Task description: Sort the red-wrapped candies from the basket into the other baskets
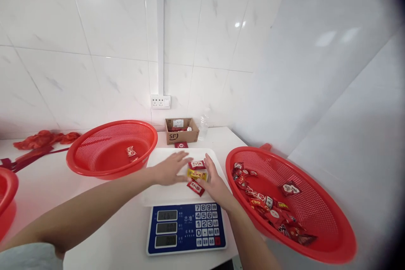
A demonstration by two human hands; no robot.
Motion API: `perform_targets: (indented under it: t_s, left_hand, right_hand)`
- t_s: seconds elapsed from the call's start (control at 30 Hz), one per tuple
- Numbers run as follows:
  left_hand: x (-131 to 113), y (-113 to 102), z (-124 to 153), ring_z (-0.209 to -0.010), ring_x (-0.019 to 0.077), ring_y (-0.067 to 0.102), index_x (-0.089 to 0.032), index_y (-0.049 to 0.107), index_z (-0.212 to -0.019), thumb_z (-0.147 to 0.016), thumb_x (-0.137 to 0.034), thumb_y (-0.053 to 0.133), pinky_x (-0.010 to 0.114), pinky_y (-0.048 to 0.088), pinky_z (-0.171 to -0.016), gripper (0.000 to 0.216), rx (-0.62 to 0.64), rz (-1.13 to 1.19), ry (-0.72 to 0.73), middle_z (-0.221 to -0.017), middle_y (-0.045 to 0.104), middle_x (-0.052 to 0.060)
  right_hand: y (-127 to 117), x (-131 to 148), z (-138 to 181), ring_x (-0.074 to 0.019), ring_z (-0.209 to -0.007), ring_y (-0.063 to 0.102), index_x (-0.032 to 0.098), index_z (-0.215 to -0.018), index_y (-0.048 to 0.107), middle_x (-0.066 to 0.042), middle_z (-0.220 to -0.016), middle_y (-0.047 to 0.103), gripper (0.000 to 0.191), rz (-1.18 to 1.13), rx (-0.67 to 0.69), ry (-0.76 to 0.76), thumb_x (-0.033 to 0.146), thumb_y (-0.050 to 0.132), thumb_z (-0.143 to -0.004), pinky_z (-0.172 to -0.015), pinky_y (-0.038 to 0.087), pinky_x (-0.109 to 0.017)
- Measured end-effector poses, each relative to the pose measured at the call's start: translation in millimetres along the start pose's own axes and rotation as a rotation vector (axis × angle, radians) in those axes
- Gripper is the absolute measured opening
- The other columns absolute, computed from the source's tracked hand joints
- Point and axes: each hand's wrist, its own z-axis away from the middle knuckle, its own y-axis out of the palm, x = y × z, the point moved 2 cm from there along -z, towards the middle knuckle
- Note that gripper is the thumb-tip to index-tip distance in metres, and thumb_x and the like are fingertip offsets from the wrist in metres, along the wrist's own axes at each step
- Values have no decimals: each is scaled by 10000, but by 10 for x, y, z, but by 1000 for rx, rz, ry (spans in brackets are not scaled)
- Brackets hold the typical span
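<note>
Three small wrapped packets lie in a column on the white pan (155,196) of a weighing scale: a red and white packet (196,165) at the back, a yellow packet (196,174) in the middle and a red packet (195,187) in front. My left hand (171,168) hovers over the pan just left of them, fingers apart. At their right side is my right hand (217,179), its fingers spread and its thumb near the yellow packet. Neither hand grips anything that shows. The scale's blue keypad panel (188,228) faces me.
A red basket (341,240) at right holds many red packets. Another red basket (110,173) at left has a few. Behind the scale stand a cardboard box (182,136) and a clear bottle (204,124). Red netting (44,139) lies far left, near another red basket's rim (12,187).
</note>
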Motion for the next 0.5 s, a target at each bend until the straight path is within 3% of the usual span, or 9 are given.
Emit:
perform_targets:
  t_s: [0.1, 0.2, 0.33, 0.5]
  left_hand:
    - [-297, 154, -158, -1385, 321, 216, -222, 316, -1413, -732, -690, 523, 462, 239, -1089, 851, 74, 65, 165, -1503, 279, 140]
    - [-406, 255, -299, -1353, 388, 249, -173, 390, -1361, -728, -669, 549, 524, 253, -1055, 819, 71, 75, 205, -1461, 321, 200]
    - [-393, 310, -426, -1177, 346, 465, -193, 528, -1192, -817, -530, 540, 481, 368, -959, 504, 0, 55, 148, -1256, 516, 163]
    - [-259, 305, -479, -992, 329, 564, -198, 562, -1049, -833, -427, 553, 453, 448, -816, 316, -23, 98, -8, -1085, 573, 139]
  right_hand:
    - [-49, -57, -35, -182, -1394, 231, 245, -1467, 54, -151, -1525, 220, 854, -208, -86, 54, 435, 557, -803, -1098, 253, -423]
    - [-59, -66, -49, -174, -1386, 255, 234, -1463, 68, -164, -1520, 230, 807, -225, -113, 65, 537, 477, -837, -1096, 267, -416]
    - [-60, -68, -47, -182, -1386, 255, 195, -1464, 110, -174, -1515, 239, 832, -213, -129, 65, 593, 466, -826, -1105, 259, -397]
    - [-67, -109, -47, -191, -1376, 280, 256, -1457, 172, -119, -1503, 299, 749, -190, -129, 64, 576, 462, -845, -1093, 290, -421]
